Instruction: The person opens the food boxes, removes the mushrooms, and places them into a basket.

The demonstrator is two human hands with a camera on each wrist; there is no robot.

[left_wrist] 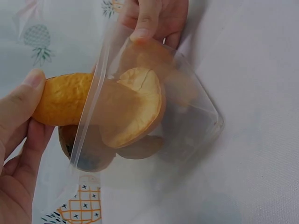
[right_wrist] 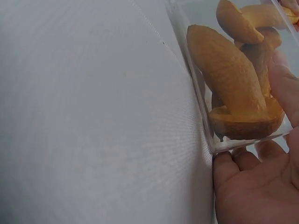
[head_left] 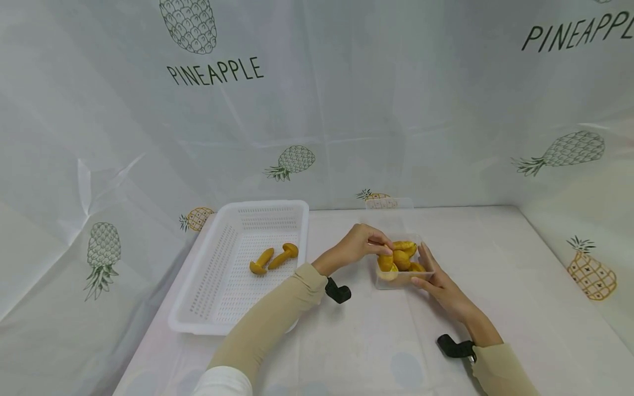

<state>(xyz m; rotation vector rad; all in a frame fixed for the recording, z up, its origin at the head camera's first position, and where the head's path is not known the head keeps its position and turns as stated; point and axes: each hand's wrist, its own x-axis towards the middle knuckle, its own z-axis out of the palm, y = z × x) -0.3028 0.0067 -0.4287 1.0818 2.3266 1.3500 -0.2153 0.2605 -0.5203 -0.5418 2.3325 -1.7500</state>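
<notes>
My left hand (head_left: 358,245) pinches the stem of a yellow-brown mushroom (left_wrist: 67,99) between thumb and fingers. The mushroom's cap is inside a clear plastic box (head_left: 388,282), and the stem end sticks out over the rim. Several more mushrooms (right_wrist: 229,70) of the same kind lie in the box, piled up to about its rim. At the box's right side, my right hand (head_left: 447,294) grips it, thumb toward the near side and fingers along the right wall. The transparent lid (head_left: 388,220) stands open behind the box.
A white perforated plastic basket (head_left: 198,329) stands on the left of the table, under my left forearm. Two mushrooms (head_left: 284,256) lie in it. The table has a pale cloth (head_left: 361,341), and a pineapple-print curtain (head_left: 346,110) hangs behind its far edge.
</notes>
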